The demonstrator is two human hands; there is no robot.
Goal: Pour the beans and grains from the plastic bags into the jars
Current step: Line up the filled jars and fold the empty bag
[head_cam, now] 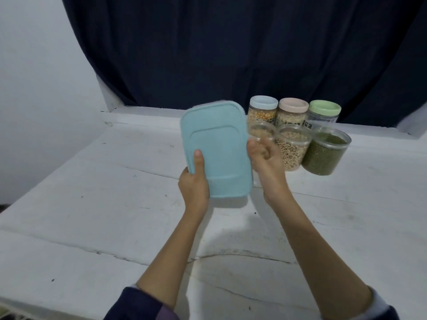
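The white table fills most of the view, scuffed and cracked, with a pale wall at about 9 o'clock and a dark blue curtain hanging across 12 o'clock.

Working left to right: the person's left hand grips the lower left corner of a light blue rectangular lid, thumb pressed flat on top and the other fingers tucked underneath out of sight. The lid is held up off the table, tilted a bit, roughly dead center.

Just past the lid's right edge at about 3 o'clock of it is the right hand, palm turned up-ish, fingers loosely curled. It sits right at the lid's edge, but whether it's actually touching or holding it is hard to tell.

Then the jars, bunched at roughly 1 o'clock in two rows of three. Back row: blue-lidded jar with yellowish grains, pink-lidded jar with pale grains, green-lidded jar that looks mostly see-through. Front row, all uncapped: a jar of pale grains partly hidden behind the right hand, a jar of beige beans, and a jar of green beans furthest right. All packed close, touching or nearly so.
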